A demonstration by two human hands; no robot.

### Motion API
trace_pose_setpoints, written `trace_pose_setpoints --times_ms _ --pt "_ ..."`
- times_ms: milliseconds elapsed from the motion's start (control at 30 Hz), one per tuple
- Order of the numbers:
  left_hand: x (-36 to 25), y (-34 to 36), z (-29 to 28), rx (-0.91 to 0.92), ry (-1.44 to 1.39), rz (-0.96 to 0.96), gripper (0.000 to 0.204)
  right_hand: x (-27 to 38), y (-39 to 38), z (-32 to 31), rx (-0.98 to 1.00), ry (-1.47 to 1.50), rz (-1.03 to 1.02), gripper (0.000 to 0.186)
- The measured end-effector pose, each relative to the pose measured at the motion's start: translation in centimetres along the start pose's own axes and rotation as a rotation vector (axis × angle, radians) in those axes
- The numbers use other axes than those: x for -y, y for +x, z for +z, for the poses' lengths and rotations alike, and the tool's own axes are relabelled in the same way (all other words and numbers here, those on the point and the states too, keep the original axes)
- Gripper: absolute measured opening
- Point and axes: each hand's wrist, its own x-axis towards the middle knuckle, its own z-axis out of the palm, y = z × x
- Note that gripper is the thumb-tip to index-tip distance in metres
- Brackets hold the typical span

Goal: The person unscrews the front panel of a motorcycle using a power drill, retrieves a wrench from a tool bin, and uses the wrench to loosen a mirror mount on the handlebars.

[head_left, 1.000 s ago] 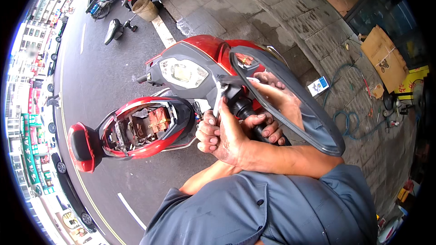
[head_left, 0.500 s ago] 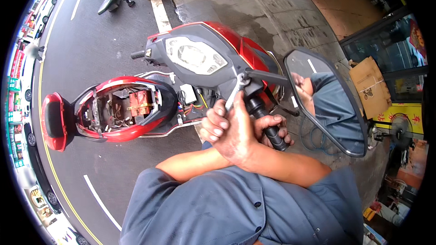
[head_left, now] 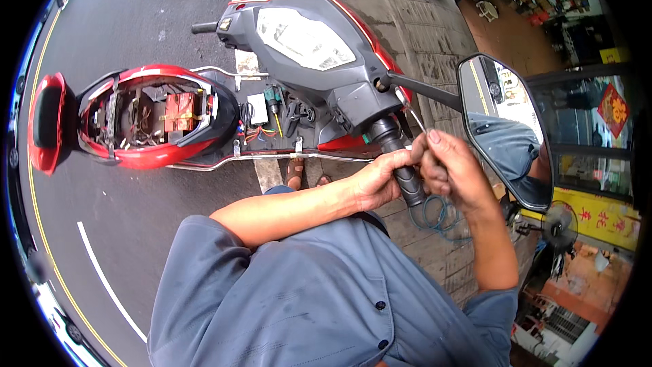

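My left hand is closed around the black handlebar grip of a red and grey scooter. In my right hand, beside the grip, is a slim silver wrench. The wrench's far end meets the base of the mirror stem, where the stem joins the handlebar housing. At the stem's other end the mirror stands to the right of my right hand. My left fingers are partly hidden behind the grip and the right hand.
The scooter's seat is tipped up at the left, exposing a red battery and wiring. On the footboard lie a white box, a green-and-black power tool and coloured wires. Blue hose lies on the pavement; a fan stands at right.
My right hand has swung the wrench from the left of the mirror stem's base to its right. My forearms are no longer crossed. The left hand stays on the grip, and the view has shifted.
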Motion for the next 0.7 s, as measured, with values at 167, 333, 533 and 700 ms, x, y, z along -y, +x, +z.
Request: trace_pose_setpoints --times_ms 167,333,533,700 --pt "0.7 0.6 -0.3 -0.077 0.148 0.092 0.031 1.0 3.2 -2.1 -0.141 -0.547 -0.209 0.024" --pt "1.2 0.7 0.1 -0.135 0.168 0.181 0.029 0.9 5.1 -3.2 -0.08 -0.663 -0.303 0.027" --pt "1.4 0.5 0.5 -0.185 0.161 0.222 0.026 0.5 4.5 -1.1 -0.183 -0.801 -0.307 0.033" --pt "1.2 0.9 0.1 -0.206 0.143 0.206 0.019 0.0 4.2 -1.2 -0.219 -0.559 -0.152 0.037"
